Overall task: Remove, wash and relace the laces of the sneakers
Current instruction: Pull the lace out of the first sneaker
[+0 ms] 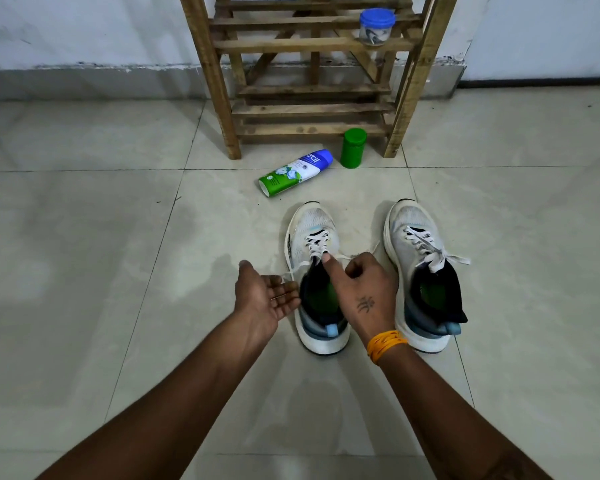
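Two sneakers point(368, 271) stand side by side before the rack point(312, 74).

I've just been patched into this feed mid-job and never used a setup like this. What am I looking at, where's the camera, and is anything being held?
There is no machine here: these are a person's two bare hands, filmed by one wide-angle camera worn on the head, looking forward and down. The surface is a tiled floor. Two white sneakers stand on it, toes pointing away. The right hand is over the left sneaker, its fingers curled at the white lace, apparently pinching it near the top eyelets. The left hand is open, palm up, beside that shoe; a loose lace end runs past its fingertips. The right sneaker is laced and untouched. Farther off lie a tipped bottle, a green container and a wooden rack holding a blue-lidded jar.
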Demonstrator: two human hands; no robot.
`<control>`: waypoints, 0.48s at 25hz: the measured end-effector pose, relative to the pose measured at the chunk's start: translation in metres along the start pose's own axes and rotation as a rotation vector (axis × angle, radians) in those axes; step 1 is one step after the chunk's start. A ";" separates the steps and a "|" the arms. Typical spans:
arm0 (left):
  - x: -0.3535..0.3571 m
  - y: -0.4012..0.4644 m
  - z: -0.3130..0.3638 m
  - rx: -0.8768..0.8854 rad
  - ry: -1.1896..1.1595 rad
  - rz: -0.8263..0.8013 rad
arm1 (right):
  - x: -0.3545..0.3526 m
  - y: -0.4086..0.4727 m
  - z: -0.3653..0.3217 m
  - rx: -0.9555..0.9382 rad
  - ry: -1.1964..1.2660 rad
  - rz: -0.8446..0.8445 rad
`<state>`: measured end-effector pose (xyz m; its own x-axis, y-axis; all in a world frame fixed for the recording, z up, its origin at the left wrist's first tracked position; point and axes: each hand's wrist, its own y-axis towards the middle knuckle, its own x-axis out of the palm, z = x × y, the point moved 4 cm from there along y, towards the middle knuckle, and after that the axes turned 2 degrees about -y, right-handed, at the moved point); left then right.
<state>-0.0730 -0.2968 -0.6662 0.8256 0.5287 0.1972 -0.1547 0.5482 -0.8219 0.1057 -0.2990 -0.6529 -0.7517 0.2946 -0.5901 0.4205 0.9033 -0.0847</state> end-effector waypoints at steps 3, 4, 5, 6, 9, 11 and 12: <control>0.006 -0.006 0.005 0.390 0.446 0.036 | 0.007 0.001 0.003 -0.159 -0.060 0.016; 0.010 -0.010 0.008 0.604 0.667 0.060 | 0.008 0.003 0.002 -0.208 -0.074 0.020; 0.015 -0.014 0.008 0.795 0.848 0.079 | 0.008 0.006 0.001 -0.253 -0.094 0.025; 0.019 -0.018 0.009 0.931 0.970 0.088 | 0.008 0.008 -0.001 -0.296 -0.120 0.034; 0.023 -0.019 0.017 1.123 1.134 0.115 | 0.007 0.008 -0.002 -0.372 -0.137 0.072; 0.023 -0.018 0.020 1.123 1.129 0.123 | 0.006 0.007 0.001 -0.342 -0.068 0.090; 0.022 -0.014 0.021 1.089 1.080 0.111 | 0.006 0.008 0.005 -0.314 -0.025 0.094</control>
<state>-0.0642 -0.2796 -0.6395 0.6964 0.1544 -0.7009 -0.1526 0.9861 0.0656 0.1074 -0.2917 -0.6610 -0.7027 0.3772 -0.6033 0.3077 0.9256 0.2204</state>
